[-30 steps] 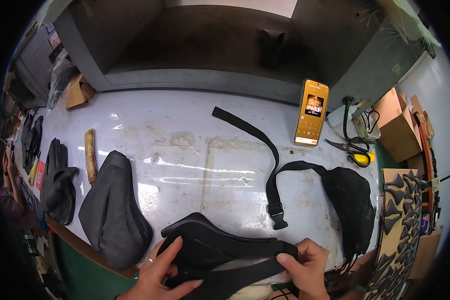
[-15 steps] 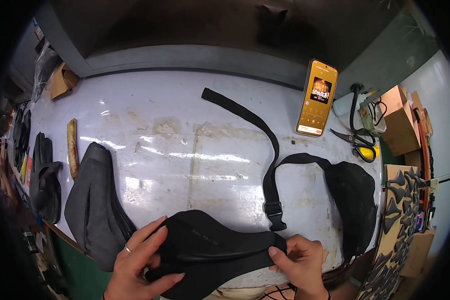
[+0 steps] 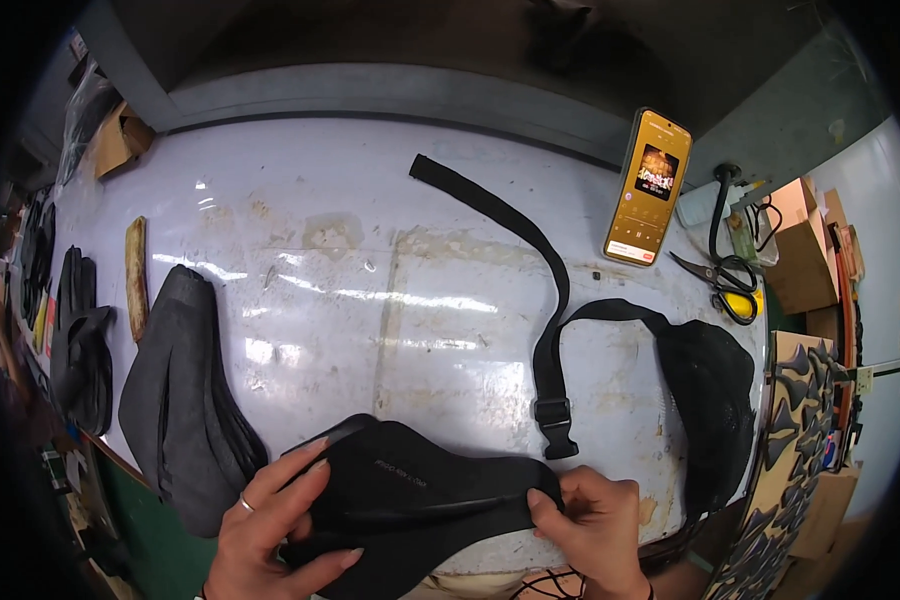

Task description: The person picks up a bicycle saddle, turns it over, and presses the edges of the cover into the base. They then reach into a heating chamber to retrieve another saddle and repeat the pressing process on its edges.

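Observation:
A black bicycle saddle cover point(image 3: 420, 492), with faint lettering and a long crease down its middle, stretches between my hands at the table's near edge. My left hand point(image 3: 270, 525), wearing a ring, holds its wide end, with the fingers on the upper edge and the thumb lower down. My right hand point(image 3: 598, 520) pinches the narrow end between thumb and fingers. Just beyond that end lies a black strap with a buckle point(image 3: 553, 415), which runs to a black pouch point(image 3: 705, 400). The underside of the cover is hidden.
Stacked dark grey saddle covers point(image 3: 175, 390) lie at left, near a wooden stick point(image 3: 137, 280) and more black pieces point(image 3: 82, 350). A lit phone point(image 3: 648, 190) leans at the back right, near black scissors point(image 3: 720, 275) and a bottle point(image 3: 700, 205). A board of dark shapes point(image 3: 785, 430) stands at right.
The cover's narrow end and my right hand have shifted slightly left. More of the wide end's upper edge shows beside my left fingers. The whole view has tilted a little.

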